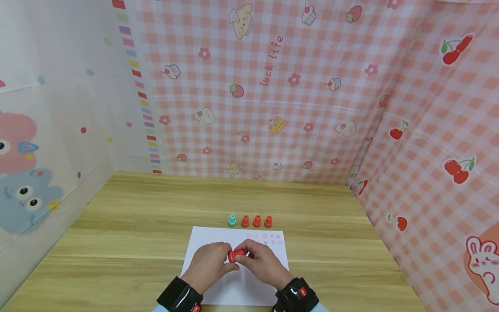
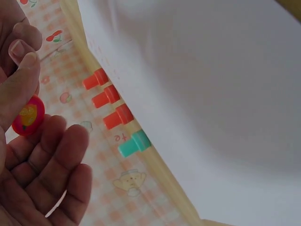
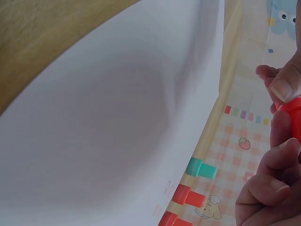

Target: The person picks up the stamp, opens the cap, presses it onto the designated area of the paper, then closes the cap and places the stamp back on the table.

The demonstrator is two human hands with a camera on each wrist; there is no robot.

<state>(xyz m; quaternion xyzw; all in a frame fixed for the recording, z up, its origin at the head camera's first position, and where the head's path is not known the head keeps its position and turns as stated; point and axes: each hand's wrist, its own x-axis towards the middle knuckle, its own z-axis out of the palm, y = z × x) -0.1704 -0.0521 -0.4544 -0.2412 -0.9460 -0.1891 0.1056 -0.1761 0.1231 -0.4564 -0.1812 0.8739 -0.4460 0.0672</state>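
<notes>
A small red toy stamp [image 1: 236, 255] is held between the two hands, low over the white paper [image 1: 241, 286]. Its narrow part is pinched by the right hand [image 1: 262, 261] between thumb and fingers. At the wide end, the left hand [image 1: 210, 262] has its thumb and forefinger on opposite edges, its other fingers loosely bent. The left wrist view shows that end as a red disc [image 2: 29, 117] with a yellow picture, partly behind the thumb. Only the red side of the stamp [image 3: 294, 117] appears in the right wrist view, cut by the frame edge.
Beyond the paper a row of stamps stands upright: one teal stamp [image 1: 231, 220] at the left, then three red stamps [image 1: 257, 221]. Small red prints [image 1: 269, 239] mark the paper's far right corner. Patterned cloth [image 1: 249, 130] hangs around the wooden table [image 1: 117, 225].
</notes>
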